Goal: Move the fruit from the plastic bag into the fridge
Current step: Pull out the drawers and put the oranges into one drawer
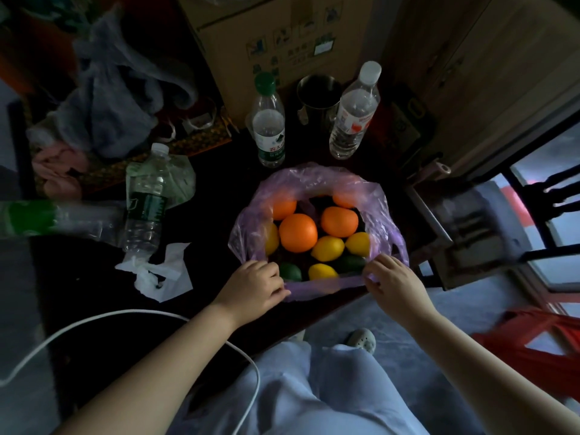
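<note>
On the left of the frame, a dark table [78, 271] holds a crushed clear bottle [144, 202] and a crumpled white tissue [160, 271], both lying apart from the bag. To their right, at lower centre, the person's left hand [255, 285] pinches the near rim of a purple plastic bag [317, 178], fingers curled on the film. The bag sits at the table's near edge in mid-frame. Its mouth is spread wide, probably so that the fruit can be seen and lifted out freely. Inside lie oranges [298, 232] toward the back, lemons [328, 248] in the middle and dark green fruit [290, 271] nearest the hands. Above the bag stand a green-capped bottle [268, 120], a metal cup [318, 95] and a white-capped bottle [356, 111]. At the bag's lower right, the right hand [392, 277] grips the same rim with curled fingers, seemingly drawing it outward against the left. No fridge is in view, so the transfer appears not yet begun.
</note>
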